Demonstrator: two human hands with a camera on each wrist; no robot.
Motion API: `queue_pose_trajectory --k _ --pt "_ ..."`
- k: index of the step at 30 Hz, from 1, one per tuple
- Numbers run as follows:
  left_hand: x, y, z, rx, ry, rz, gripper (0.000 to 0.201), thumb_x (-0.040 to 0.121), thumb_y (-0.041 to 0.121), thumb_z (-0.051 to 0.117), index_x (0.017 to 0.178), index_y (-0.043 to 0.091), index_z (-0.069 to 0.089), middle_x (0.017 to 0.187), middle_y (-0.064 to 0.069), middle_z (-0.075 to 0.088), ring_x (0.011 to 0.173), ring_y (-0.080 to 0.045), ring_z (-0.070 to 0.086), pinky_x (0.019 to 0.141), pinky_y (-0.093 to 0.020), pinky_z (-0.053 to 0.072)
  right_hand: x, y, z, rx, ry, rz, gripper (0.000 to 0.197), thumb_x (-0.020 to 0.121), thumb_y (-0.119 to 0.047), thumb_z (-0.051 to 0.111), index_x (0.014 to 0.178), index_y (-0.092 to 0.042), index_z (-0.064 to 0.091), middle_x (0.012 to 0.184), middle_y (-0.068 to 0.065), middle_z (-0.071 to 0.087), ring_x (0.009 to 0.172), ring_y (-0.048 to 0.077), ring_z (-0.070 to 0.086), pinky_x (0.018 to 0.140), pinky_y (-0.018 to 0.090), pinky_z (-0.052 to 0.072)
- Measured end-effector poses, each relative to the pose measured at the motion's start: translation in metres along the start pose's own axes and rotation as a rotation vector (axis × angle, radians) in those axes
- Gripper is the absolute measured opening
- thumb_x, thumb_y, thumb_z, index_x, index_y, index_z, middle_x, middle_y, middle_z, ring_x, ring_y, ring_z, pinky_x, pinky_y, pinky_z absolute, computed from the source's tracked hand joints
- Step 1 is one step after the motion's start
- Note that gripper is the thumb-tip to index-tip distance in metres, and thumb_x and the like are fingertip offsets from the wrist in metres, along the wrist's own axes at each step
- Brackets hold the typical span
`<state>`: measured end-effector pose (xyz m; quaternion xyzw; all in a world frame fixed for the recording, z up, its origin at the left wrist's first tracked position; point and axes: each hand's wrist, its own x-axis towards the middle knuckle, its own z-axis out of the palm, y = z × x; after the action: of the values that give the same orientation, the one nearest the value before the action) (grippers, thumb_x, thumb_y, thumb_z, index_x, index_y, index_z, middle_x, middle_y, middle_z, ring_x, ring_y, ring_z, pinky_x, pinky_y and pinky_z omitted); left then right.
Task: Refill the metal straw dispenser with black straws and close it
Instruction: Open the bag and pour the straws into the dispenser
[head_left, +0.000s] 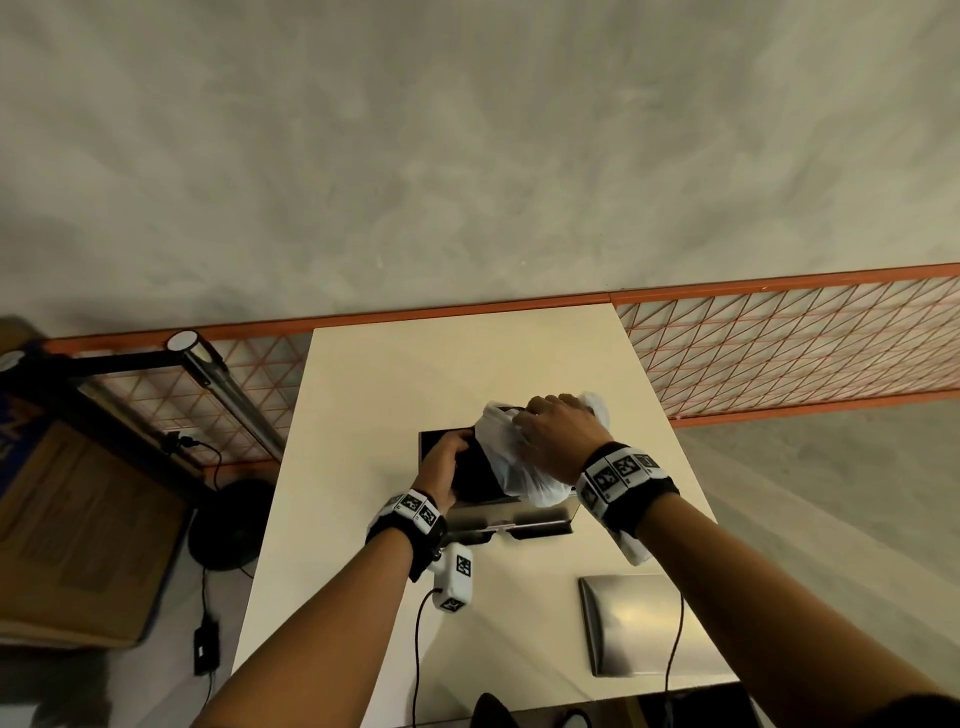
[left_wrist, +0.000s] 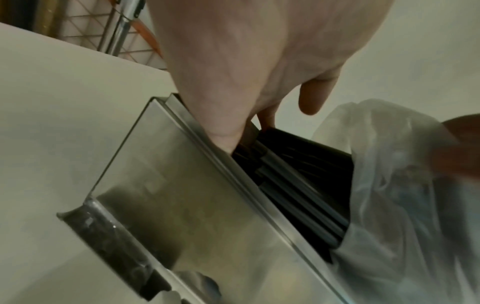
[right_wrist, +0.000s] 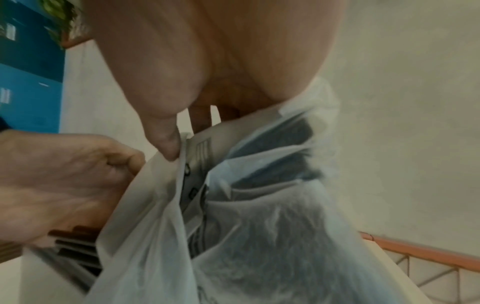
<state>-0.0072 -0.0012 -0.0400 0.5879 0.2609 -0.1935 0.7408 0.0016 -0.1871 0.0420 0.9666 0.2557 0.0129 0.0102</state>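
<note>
**Straws mid-transfer from bag into open dispenser**

One metal straw dispenser (head_left: 457, 499) sits open near the middle of the white table (head_left: 395, 374). Everything below is placed relative to it.

Right hand (head_left: 558, 439) is above the dispenser's far right end, fingers and thumb clenched on the crumpled top of one white plastic bag (head_left: 506, 457). The bag hangs with its lower end at the dispenser's opening — likely held high so the contents slide out and down. The right wrist view shows the thumb pinching a fold of the bag; a dark mass shows through the film, probably straws, though it is too blurred to be sure.

Left hand (head_left: 441, 460) is on the dispenser's left side, fingers curled down into the opening. In the left wrist view the thumb presses the inner wall and the other fingers sit at the ends of the black straws (left_wrist: 298, 185). My read: it steadies the box and guides the bundle so it lies flat. Whether it actually grips straws, cannot tell.

Straws lie lengthwise inside the dispenser, a packed bundle partly under the bag — too many and too blurred to count.

One flat metal lid (head_left: 631, 623) lies on the table nearer the person, right of the dispenser and well apart from it, so closing is not yet done.

Counts: two hands, one dispenser, one lid, one bag.
</note>
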Motion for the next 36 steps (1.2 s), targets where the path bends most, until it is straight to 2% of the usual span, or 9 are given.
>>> queue_pose_trajectory --k 3,6,11,16,18,21,24,30,36 --pt "0.011 -0.003 0.001 -0.018 0.035 -0.043 0.031 0.103 0.038 0.053 0.106 0.014 0.072 0.101 -0.011 0.076 0.096 -0.028 0.069 0.090 -0.041 0.055 -0.007 0.011 -0.007 0.100 0.267 -0.024 0.030 0.090 -0.036 0.059 0.113 -0.019 0.068 0.117 0.006 0.066 0.105 0.027 0.062 0.098 0.041 0.046" --pt "0.040 -0.014 -0.008 0.102 0.066 -0.040 0.043 0.095 0.051 0.054 0.116 0.018 0.073 0.119 -0.012 0.074 0.110 -0.032 0.068 0.104 -0.050 0.052 -0.015 0.027 -0.013 0.212 0.430 0.119 0.040 0.088 -0.040 0.064 0.122 -0.019 0.062 0.129 0.009 0.058 0.116 0.027 0.056 0.104 0.043 0.041" --pt "0.116 -0.055 -0.028 0.315 0.132 0.038 0.063 0.071 0.068 0.047 0.104 0.022 0.075 0.110 -0.010 0.076 0.106 -0.034 0.069 0.102 -0.057 0.052 -0.033 0.049 0.005 0.600 0.354 0.453 0.085 0.076 -0.060 0.071 0.146 -0.031 0.034 0.147 0.005 0.037 0.133 0.025 0.040 0.109 0.048 0.039" --pt "0.116 -0.057 -0.025 0.408 0.182 0.070 0.068 0.070 0.068 0.043 0.104 0.018 0.074 0.109 -0.008 0.075 0.104 -0.034 0.068 0.101 -0.053 0.053 -0.049 0.055 0.032 0.991 0.252 0.504 0.125 0.060 -0.045 0.090 0.153 -0.036 0.006 0.154 0.011 0.035 0.136 0.027 0.041 0.105 0.037 0.040" --pt "0.108 -0.053 -0.022 0.430 0.195 0.072 0.068 0.075 0.068 0.042 0.108 0.018 0.073 0.113 -0.009 0.073 0.107 -0.034 0.066 0.102 -0.052 0.052 -0.053 0.053 0.047 1.085 0.173 0.481 0.132 0.053 -0.049 0.092 0.152 -0.037 0.005 0.153 0.006 0.036 0.135 0.023 0.044 0.107 0.041 0.043" --pt "0.108 -0.052 -0.022 0.461 0.199 0.070 0.073 0.073 0.071 0.040 0.113 0.018 0.072 0.117 -0.009 0.072 0.110 -0.034 0.065 0.103 -0.051 0.051 -0.053 0.048 0.068 0.970 0.099 0.429 0.127 0.045 -0.067 0.088 0.148 -0.034 0.021 0.145 -0.004 0.041 0.130 0.016 0.045 0.105 0.043 0.047" --pt "0.090 -0.041 -0.015 0.463 0.192 0.065 0.074 0.074 0.071 0.041 0.114 0.017 0.072 0.117 -0.009 0.072 0.110 -0.034 0.065 0.103 -0.052 0.051 -0.050 0.039 0.076 0.788 0.068 0.417 0.113 0.050 -0.067 0.083 0.145 -0.033 0.031 0.139 -0.001 0.038 0.125 0.021 0.044 0.105 0.041 0.046" --pt "0.050 -0.024 -0.004 0.408 0.187 0.099 0.054 0.097 0.053 0.046 0.133 0.015 0.060 0.124 -0.008 0.062 0.118 -0.035 0.060 0.103 -0.059 0.049 -0.034 0.024 0.070 0.659 0.050 0.616 0.088 0.060 -0.070 0.074 0.130 -0.027 0.044 0.117 0.000 0.042 0.106 0.025 0.050 0.086 0.041 0.053" --pt "0.076 -0.035 -0.014 0.291 0.222 0.096 0.071 0.078 0.062 0.043 0.128 0.016 0.064 0.128 -0.012 0.067 0.115 -0.037 0.063 0.103 -0.057 0.051 -0.027 0.005 0.066 0.704 0.201 0.476 0.077 0.067 -0.063 0.065 0.129 -0.021 0.046 0.117 0.002 0.048 0.103 0.023 0.049 0.085 0.037 0.049"
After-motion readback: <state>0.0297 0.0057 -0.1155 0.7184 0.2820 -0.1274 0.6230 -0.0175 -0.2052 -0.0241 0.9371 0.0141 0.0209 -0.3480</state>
